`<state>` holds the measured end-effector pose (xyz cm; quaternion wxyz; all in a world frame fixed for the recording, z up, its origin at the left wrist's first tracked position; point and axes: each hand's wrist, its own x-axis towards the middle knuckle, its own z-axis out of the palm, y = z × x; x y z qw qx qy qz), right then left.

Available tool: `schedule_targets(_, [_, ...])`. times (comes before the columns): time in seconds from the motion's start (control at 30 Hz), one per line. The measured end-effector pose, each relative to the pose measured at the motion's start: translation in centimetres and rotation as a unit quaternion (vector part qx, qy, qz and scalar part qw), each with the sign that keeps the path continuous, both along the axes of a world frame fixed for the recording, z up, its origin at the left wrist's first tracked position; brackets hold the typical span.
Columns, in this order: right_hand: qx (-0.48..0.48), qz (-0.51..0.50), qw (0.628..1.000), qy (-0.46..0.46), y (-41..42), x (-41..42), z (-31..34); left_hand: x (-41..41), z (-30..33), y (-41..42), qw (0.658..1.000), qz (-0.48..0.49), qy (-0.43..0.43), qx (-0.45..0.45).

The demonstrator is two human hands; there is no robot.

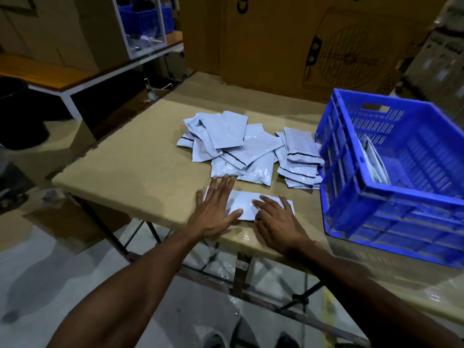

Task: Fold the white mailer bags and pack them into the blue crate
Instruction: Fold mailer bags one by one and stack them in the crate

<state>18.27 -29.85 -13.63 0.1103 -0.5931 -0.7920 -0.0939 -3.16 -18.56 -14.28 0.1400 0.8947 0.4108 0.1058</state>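
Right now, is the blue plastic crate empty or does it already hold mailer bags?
Not empty. A few white mailer bags lean against the left inner wall of the blue plastic crate; most of its floor is bare.

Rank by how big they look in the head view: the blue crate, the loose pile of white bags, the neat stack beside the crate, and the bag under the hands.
1. Blue crate, though it sits nearer the camera than the piles.
2. Loose pile.
3. Neat stack.
4. Bag under the hands, partly covered, so its place after the stack is unsure.

Warehouse/packing area, stacked cardboard cartons (288, 41), blue crate (391, 177), mailer bags (233, 146), shelving w/ bins (145, 21)
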Motion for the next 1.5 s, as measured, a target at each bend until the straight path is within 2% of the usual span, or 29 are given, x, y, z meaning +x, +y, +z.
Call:
schedule_targets(0.1, [0.015,-0.009,1.0,0.017,0.4,0.5,1.8,-1.2,-0.6,0.2,0.997,-0.038,0.019,0.065])
schedule_targets(0.17, [0.021,-0.003,1.0,0.006,0.4,0.7,2.9,-1.3,-0.6,0.6,0.997,-0.025,0.034,0.071])
schedule_targets(0.3, [0.055,0.127,0.988,-0.065,-0.5,-0.1,4.1,-0.4,0.1,1.2,0.998,0.009,0.033,0.044])
schedule_targets(0.37, [0.016,0.179,0.977,-0.116,-0.4,-0.7,3.8,-0.2,0.7,1.5,0.999,-0.007,0.015,0.036])
schedule_targets(0.47, [-0.074,0.167,0.966,-0.183,0.8,-0.7,3.8,-0.4,0.8,2.1,0.998,-0.044,-0.049,0.006])
schedule_targets(0.57, [-0.078,0.123,0.977,-0.158,1.9,-0.4,6.1,-0.4,0.2,2.4,0.988,-0.034,-0.152,0.026])
schedule_targets(0.67, [-0.062,0.074,0.989,-0.109,3.0,0.5,8.9,0.4,0.2,1.9,0.972,0.047,-0.23,-0.001])
schedule_targets(0.73, [-0.054,0.033,0.997,-0.051,3.5,1.5,11.0,1.1,0.0,1.4,0.974,0.077,-0.214,-0.003])
schedule_targets(0.83, [0.002,-0.034,0.999,0.042,4.9,3.5,14.4,2.3,-0.5,0.7,0.987,0.087,-0.137,0.009])
schedule_targets(1.0, [0.123,-0.1,0.971,0.178,6.5,6.8,19.6,5.1,-1.0,0.4,0.996,0.05,-0.067,0.014])
schedule_targets(1.13, [0.149,-0.129,0.954,0.225,5.7,9.7,22.7,7.6,-0.8,-0.3,0.999,0.023,-0.019,0.02])
schedule_targets(1.27, [0.158,-0.172,0.925,0.299,4.5,12.9,23.8,10.1,-0.5,-1.0,1.0,0.004,-0.009,0.029])
schedule_targets(1.5, [0.189,-0.226,0.913,0.281,1.4,18.0,25.8,14.6,0.0,-2.3,1.0,-0.015,0.014,0.016])
